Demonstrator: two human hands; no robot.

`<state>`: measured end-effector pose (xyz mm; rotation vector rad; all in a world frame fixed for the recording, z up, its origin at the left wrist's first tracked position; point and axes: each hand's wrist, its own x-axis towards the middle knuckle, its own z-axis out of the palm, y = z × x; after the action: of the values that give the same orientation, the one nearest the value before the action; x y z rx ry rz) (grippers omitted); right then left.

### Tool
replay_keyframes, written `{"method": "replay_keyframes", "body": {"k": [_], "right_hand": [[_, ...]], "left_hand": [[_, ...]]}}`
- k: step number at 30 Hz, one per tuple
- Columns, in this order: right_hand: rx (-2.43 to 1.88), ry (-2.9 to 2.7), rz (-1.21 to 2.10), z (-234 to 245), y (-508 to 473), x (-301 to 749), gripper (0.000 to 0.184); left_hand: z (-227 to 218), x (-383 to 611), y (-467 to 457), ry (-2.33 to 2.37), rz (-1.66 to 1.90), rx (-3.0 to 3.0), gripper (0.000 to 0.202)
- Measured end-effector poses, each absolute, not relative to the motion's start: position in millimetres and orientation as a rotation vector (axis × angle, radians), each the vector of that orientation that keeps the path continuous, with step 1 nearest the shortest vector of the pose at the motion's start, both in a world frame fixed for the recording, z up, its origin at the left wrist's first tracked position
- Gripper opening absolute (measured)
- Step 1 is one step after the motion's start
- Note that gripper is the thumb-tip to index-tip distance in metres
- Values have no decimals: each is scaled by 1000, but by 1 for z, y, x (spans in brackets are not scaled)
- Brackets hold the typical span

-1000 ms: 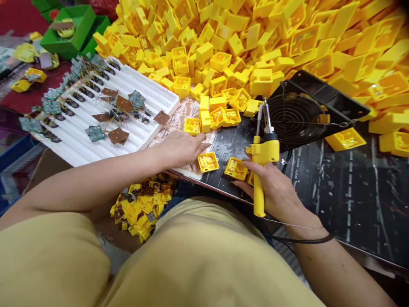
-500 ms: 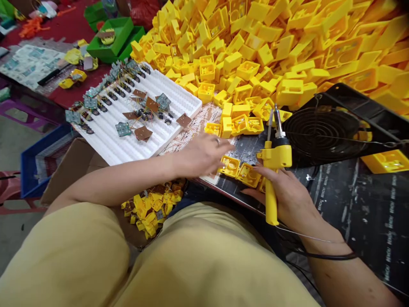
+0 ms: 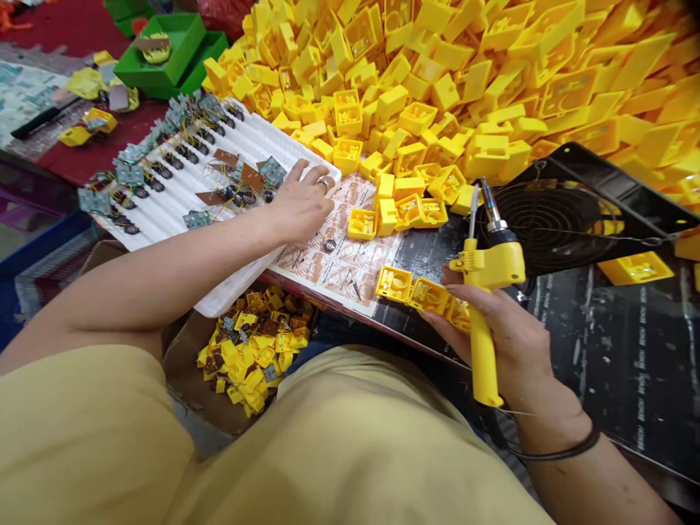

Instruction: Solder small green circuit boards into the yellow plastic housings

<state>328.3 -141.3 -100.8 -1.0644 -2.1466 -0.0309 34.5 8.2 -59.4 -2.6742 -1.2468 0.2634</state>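
Note:
My right hand [image 3: 506, 332] grips a yellow soldering gun [image 3: 484, 321], its metal tip [image 3: 492, 204] pointing up and away. The thumb and a finger of that hand lie by a short row of open yellow plastic housings [image 3: 429, 295] at the table's front edge. My left hand [image 3: 303, 204] is over the right edge of a white ridged foam tray [image 3: 240, 255], fingers curled down; whatever is under them is hidden. Just beside it, a small round black speaker [image 3: 329, 246] lies on the patterned tabletop. Green and brown circuit boards [image 3: 251, 177] with wires and speakers rest on the tray.
A large heap of yellow housings [image 3: 415, 51] fills the back. At right is a black fan [image 3: 547, 219] with a wire guard. Green boxes [image 3: 164, 51] stand at back left. Below the table edge, a cardboard box [image 3: 183, 364] holds yellow parts with boards.
My left hand has moved left from the row of housings to the tray's edge. The small speaker now shows on the tabletop. My right hand keeps the soldering gun by the row.

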Motion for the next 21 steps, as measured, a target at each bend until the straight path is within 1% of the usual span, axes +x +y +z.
{"method": "replay_keyframes", "body": {"k": [2, 4, 7, 10, 12, 14, 16, 19, 21], "right_hand": [[-1059, -2164, -41, -100, -137, 325, 48], [-1057, -2185, -46, -102, -131, 319, 48], [-1040, -2246, -36, -106, -121, 305, 48], [-1019, -2307, -41, -112, -113, 292, 38], [-1030, -2311, -73, -113, -112, 289, 33], [-1037, -2269, -121, -110, -115, 291, 33], [-1028, -2189, -171, -101, -120, 297, 33], [-999, -2077, -233, -84, -132, 314, 24], [-985, -2077, -234, -73, -144, 331, 15]], "left_hand": [[-57, 26, 7, -1265, 258, -2725, 25], [-55, 17, 4, -1266, 149, -2810, 27], [-56, 12, -7, -1305, -224, -2993, 24], [-61, 22, -19, -1499, -665, -3221, 17], [-65, 35, -24, -1691, -818, -3420, 14], [-68, 47, -24, -1850, -761, -3614, 15], [-69, 58, -22, -1938, -549, -3730, 22], [-68, 69, -17, -1907, -173, -3752, 25], [-66, 74, -18, -1851, -14, -3703, 24]]}}
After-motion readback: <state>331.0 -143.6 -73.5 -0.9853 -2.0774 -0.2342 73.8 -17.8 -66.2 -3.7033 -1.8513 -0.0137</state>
